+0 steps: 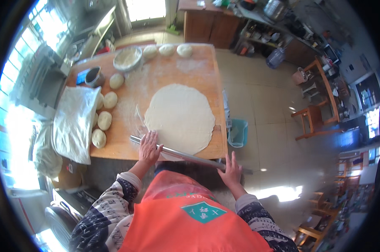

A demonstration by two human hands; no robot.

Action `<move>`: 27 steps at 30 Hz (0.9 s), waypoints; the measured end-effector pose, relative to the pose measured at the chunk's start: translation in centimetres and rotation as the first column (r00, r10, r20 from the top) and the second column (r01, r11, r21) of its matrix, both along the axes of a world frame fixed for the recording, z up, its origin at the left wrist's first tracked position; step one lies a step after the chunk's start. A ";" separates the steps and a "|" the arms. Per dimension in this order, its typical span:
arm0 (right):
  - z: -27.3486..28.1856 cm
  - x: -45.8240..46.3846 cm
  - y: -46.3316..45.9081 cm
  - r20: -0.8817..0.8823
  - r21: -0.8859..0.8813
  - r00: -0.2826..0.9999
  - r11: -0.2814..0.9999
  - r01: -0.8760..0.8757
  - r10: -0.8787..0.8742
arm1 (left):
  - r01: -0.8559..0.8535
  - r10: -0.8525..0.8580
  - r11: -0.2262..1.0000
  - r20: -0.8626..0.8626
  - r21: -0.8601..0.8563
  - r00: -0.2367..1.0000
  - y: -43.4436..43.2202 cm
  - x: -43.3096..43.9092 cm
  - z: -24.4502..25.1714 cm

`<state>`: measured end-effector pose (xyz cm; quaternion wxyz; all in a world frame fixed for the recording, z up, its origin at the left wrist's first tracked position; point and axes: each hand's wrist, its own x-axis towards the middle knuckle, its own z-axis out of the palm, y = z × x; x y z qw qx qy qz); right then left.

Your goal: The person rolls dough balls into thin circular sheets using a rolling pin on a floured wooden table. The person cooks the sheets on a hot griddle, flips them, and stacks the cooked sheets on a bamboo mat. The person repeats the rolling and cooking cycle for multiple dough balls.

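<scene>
A wide, thin round sheet of dough (180,116) lies on the floured wooden board (193,67), its near edge drooping over the board's front edge. Across that near side slants a long metal rolling pin (190,156). My left hand (149,149) lies over the pin near its left end, fingers stretched towards the dough. Past the board's front right corner, my right hand (232,171) is on the pin near its other end, fingers extended. Several dough balls (105,121) sit at the board's left, some partly hidden under a clear plastic sheet (75,121).
A metal bowl with flour (128,59) stands at the far left, near more dough balls (166,50). A dark cup (94,77) sits beside a phone-like blue screen (82,76). Right of the board is a teal bin (238,133). A wooden chair (314,119) stands farther right.
</scene>
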<state>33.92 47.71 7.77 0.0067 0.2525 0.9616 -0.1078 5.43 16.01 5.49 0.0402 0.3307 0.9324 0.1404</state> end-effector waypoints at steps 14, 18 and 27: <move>-3.3 -6.4 -16.7 -0.218 -0.286 0.926 0.927 0.242 -0.309 | -0.759 -0.211 0.650 0.970 0.048 -0.120 12.2 -9.0 4.2; -3.3 -9.4 -16.6 -0.164 -0.318 0.895 0.881 0.349 -0.414 | -0.657 -0.559 0.610 0.828 0.443 0.039 13.9 -6.4 13.3; 7.5 -7.4 -19.5 -0.230 -0.595 0.925 0.796 0.113 -0.304 | -0.005 0.077 0.816 -0.101 0.578 0.992 -5.2 -23.5 9.3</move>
